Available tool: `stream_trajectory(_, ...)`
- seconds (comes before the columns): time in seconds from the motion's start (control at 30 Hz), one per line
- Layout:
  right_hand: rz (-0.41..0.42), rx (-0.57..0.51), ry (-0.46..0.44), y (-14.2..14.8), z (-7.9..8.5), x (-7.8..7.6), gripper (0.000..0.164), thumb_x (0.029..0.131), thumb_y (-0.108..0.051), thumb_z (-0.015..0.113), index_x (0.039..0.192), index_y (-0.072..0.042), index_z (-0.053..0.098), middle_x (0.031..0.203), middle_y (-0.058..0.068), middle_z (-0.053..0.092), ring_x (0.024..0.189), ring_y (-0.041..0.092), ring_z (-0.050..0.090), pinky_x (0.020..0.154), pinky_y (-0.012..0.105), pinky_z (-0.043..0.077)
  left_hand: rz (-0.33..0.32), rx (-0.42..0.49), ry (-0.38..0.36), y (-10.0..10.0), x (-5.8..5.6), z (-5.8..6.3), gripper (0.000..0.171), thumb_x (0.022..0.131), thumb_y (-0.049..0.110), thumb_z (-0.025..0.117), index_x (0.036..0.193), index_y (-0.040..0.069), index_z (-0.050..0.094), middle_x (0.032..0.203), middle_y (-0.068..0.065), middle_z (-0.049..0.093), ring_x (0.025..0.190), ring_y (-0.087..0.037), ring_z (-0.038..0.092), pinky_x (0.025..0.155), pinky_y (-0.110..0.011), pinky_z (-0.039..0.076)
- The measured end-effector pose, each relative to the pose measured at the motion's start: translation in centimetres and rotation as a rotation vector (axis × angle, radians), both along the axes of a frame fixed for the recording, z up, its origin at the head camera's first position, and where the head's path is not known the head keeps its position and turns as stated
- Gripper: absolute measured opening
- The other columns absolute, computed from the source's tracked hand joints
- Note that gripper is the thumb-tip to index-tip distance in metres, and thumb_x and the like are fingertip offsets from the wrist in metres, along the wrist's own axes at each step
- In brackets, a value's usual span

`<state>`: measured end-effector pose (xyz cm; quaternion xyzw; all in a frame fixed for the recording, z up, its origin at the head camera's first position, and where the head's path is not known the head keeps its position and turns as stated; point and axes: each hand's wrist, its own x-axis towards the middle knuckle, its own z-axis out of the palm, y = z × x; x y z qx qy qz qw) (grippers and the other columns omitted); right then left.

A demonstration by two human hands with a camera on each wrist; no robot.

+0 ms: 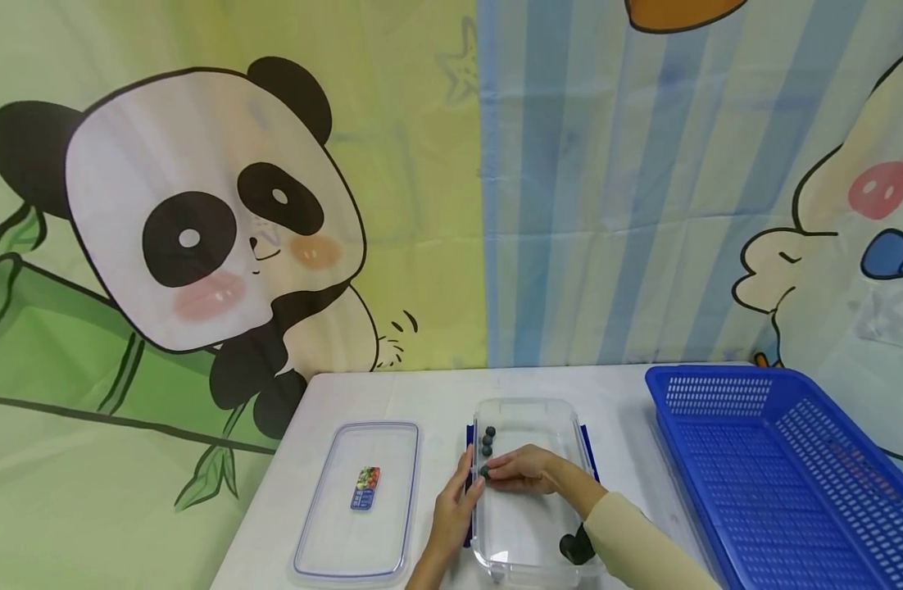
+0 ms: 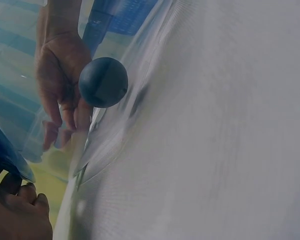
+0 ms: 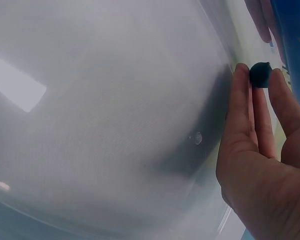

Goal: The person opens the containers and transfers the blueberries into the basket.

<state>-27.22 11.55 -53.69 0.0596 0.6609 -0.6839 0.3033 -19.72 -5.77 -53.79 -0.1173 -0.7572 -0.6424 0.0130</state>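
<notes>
A clear plastic box (image 1: 525, 537) with blue side clips sits on the table. My left hand (image 1: 451, 512) holds its left side, thumb at the edge and fingers along the blue clip (image 2: 7, 150). My right hand (image 1: 528, 469) reaches over the box and pinches a small dark ball (image 3: 260, 75) between thumb and fingertips, near the left edge. Just beyond, small dark balls (image 1: 487, 445) stand in a row along that edge. A larger dark lump (image 1: 575, 547) is at the box's near right corner, partly hidden by my right sleeve. A dark ball (image 2: 103, 82) shows large in the left wrist view.
A clear lid (image 1: 356, 541) with a blue rim and a colourful label (image 1: 365, 488) lies left of the box. A large blue perforated basket (image 1: 761, 483) stands to the right. Behind the white table (image 1: 444, 393) hangs a cartoon-printed curtain (image 1: 422, 205).
</notes>
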Motion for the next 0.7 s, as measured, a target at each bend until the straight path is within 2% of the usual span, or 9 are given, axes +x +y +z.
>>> stream_trajectory(0.37, 0.013, -0.035, -0.014, 0.0, 0.0, -0.2, 0.022, 0.083, 0.001, 0.064, 0.105, 0.006, 0.065, 0.096, 0.019, 0.067, 0.088, 0.027, 0.067, 0.081, 0.034, 0.053, -0.005, 0.004, 0.027, 0.0, -0.1, -0.1, 0.052, 0.096, 0.02, 0.049, 0.143, 0.006, 0.031, 0.146, -0.018, 0.025, 0.134, -0.031, 0.024, 0.108, -0.045, 0.02)
stream_trajectory(0.7, -0.005, -0.089, -0.027, 0.4, 1.0, -0.4, 0.025, 0.083, 0.0, 0.064, 0.108, 0.005, 0.064, 0.099, 0.02, 0.066, 0.092, 0.028, 0.065, 0.084, 0.034, 0.052, 0.016, 0.0, 0.044, 0.0, -0.2, -0.4, 0.051, 0.095, 0.017, 0.05, 0.142, 0.005, 0.032, 0.145, -0.018, 0.027, 0.133, -0.033, 0.026, 0.106, -0.048, 0.021)
